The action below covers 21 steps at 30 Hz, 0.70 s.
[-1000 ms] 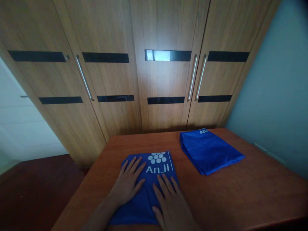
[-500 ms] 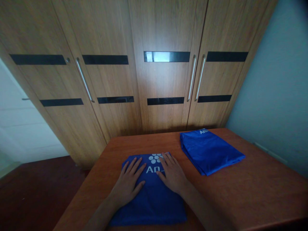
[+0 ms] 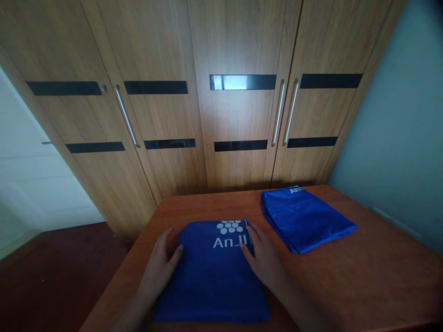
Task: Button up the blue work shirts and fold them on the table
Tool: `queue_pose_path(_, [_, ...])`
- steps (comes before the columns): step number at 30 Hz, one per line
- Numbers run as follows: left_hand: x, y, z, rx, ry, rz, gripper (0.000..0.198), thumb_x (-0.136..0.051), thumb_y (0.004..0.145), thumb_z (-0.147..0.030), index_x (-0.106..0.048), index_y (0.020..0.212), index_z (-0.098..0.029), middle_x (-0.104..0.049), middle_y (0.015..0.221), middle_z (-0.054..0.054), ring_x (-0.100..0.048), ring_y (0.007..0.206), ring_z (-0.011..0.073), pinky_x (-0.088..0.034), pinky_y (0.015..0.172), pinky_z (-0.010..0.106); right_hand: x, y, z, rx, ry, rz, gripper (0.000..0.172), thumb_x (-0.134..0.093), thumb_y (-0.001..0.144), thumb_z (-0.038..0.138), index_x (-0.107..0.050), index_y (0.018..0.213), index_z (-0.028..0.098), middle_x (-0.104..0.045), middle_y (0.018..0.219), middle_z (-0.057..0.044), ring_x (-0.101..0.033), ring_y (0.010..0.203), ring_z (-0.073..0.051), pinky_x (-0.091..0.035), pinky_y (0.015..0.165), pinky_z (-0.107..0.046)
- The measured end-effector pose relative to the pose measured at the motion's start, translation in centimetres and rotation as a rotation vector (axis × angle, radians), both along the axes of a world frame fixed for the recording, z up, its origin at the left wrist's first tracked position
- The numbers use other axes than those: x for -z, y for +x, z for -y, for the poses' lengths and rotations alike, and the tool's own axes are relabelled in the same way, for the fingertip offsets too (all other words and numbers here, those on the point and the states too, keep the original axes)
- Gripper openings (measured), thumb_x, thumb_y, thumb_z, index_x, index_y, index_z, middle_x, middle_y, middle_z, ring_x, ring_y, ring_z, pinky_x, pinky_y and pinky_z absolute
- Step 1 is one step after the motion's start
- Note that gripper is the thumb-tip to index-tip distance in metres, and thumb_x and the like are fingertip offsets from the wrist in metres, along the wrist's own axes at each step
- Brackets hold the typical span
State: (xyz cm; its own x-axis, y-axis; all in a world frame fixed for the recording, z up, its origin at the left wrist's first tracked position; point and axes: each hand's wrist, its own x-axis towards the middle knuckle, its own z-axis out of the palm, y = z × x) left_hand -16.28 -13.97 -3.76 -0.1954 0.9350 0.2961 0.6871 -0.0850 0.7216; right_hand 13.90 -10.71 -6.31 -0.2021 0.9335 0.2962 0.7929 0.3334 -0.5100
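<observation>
A folded blue cloth (image 3: pixel 214 276) with a white printed logo of dots and letters lies flat on the table in front of me. At its left edge is my left hand (image 3: pixel 161 260), fingers apart, with the thumb at the border of the cloth. My right hand (image 3: pixel 265 258) rests at the right edge, its thumb over the end of the printed letters and its fingers loosely stretched along the side. Neither hand grips the cloth. To the right and farther back lies a second folded blue cloth (image 3: pixel 308 221) with similar lettering at its far corner.
The reddish-brown wooden table (image 3: pixel 374 276) stands against a wooden wardrobe (image 3: pixel 238 175) with metal handles and dark strips. A pale wall (image 3: pixel 391 152) borders the right side. A white door (image 3: pixel 41 184) and dark red floor (image 3: pixel 69 272) are on the left.
Both hands lay flat on top of the near cloth; they have moved outward to its left and right edges, uncovering more of the logo. The view has shifted slightly.
</observation>
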Motion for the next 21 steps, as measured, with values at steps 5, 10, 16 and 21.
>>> queue_pose_path(5, [-2.4, -1.4, 2.2, -0.063, -0.400, 0.817, 0.073, -0.064, 0.081, -0.044, -0.027, 0.142, -0.029, -0.043, 0.145, 0.013, -0.047, 0.129, 0.0287, -0.045, 0.101, 0.048, 0.1, 1.2, 1.4, 0.085, -0.090, -0.083, 0.057, -0.043, 0.088, 0.040, -0.043, 0.136, 0.010, -0.048, 0.139, -0.016, -0.047, 0.127, -0.029, -0.039, 0.105, -0.042])
queue_pose_path(10, [-3.7, -2.1, 3.2, 0.004, -0.535, 1.203, 0.052, -0.069, 0.079, -0.032, -0.049, 0.125, -0.020, -0.057, 0.134, 0.012, -0.054, 0.122, 0.0268, -0.050, 0.097, 0.043, 0.5, 1.1, 2.0, 0.047, -0.154, -0.172, 0.055, -0.050, 0.085, 0.038, -0.046, 0.136, 0.017, -0.056, 0.133, -0.013, -0.053, 0.122, -0.032, -0.043, 0.099, -0.045])
queue_pose_path(16, [-3.2, -0.1, 3.5, 0.204, -0.701, 1.311, 0.046, -0.065, 0.082, -0.040, -0.057, 0.119, -0.014, -0.068, 0.116, 0.013, -0.062, 0.112, 0.0296, -0.048, 0.099, 0.042, 0.2, 1.1, 1.5, 0.102, -0.297, -0.306, 0.059, -0.053, 0.083, 0.036, -0.045, 0.135, 0.008, -0.055, 0.133, -0.018, -0.053, 0.122, -0.029, -0.044, 0.100, -0.043])
queue_pose_path(21, [-3.0, 1.1, 3.6, 0.189, -0.773, 1.244, 0.056, -0.071, 0.076, -0.041, -0.057, 0.123, -0.014, -0.073, 0.107, 0.013, -0.064, 0.108, 0.0321, -0.050, 0.095, 0.045, 0.0, 0.7, 2.6, 0.072, -0.315, -0.369, 0.062, -0.052, 0.084, 0.033, -0.037, 0.140, 0.012, -0.048, 0.141, -0.015, -0.046, 0.129, -0.025, -0.039, 0.106, -0.042])
